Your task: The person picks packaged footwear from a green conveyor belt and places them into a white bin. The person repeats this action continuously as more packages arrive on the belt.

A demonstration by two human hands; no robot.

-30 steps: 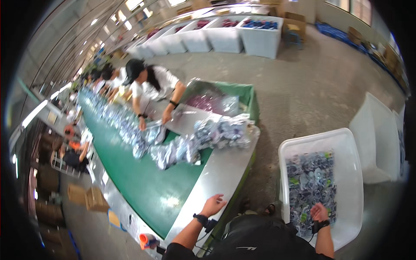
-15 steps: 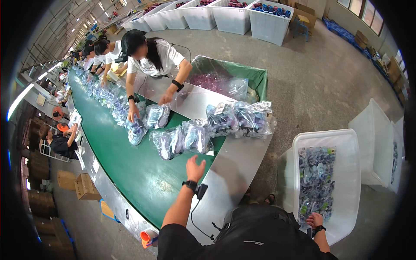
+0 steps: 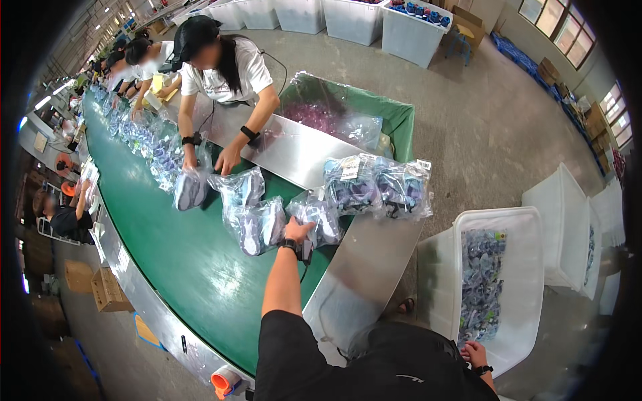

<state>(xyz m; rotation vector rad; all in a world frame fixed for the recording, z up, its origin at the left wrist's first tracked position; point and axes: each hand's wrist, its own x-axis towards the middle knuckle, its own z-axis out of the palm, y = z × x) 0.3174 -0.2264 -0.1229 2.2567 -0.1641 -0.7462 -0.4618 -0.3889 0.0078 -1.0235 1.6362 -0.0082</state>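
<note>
My left hand (image 3: 297,229) reaches over the green conveyor belt (image 3: 221,294) and touches a clear-bagged pair of pale blue-purple shoes (image 3: 326,222). Its thumb and fingers are apart on the plastic, with the fingertips partly hidden. Just left of it lies another bagged pair (image 3: 253,227). Two more bagged pairs (image 3: 351,187) (image 3: 402,190) rest on the metal end of the table, to the right. My right hand (image 3: 473,353) hangs at the near edge of a white plastic bin (image 3: 525,281), loosely bent and holding nothing visible. Bagged shoes (image 3: 483,287) are stacked in rows inside that bin.
Across the belt, a co-worker handles a bagged pair (image 3: 192,187); another bag (image 3: 241,187) lies between us. A green-lined container (image 3: 400,130) stands behind the metal ledge. More white bins (image 3: 562,220) are at the right. An orange cup-like object (image 3: 222,384) sits at the near table edge.
My left hand has moved forward onto a bagged pair. The bagged shoes beside it now lie farther apart. The co-worker has lifted or shifted a bag leftward. My right hand stays near the bin.
</note>
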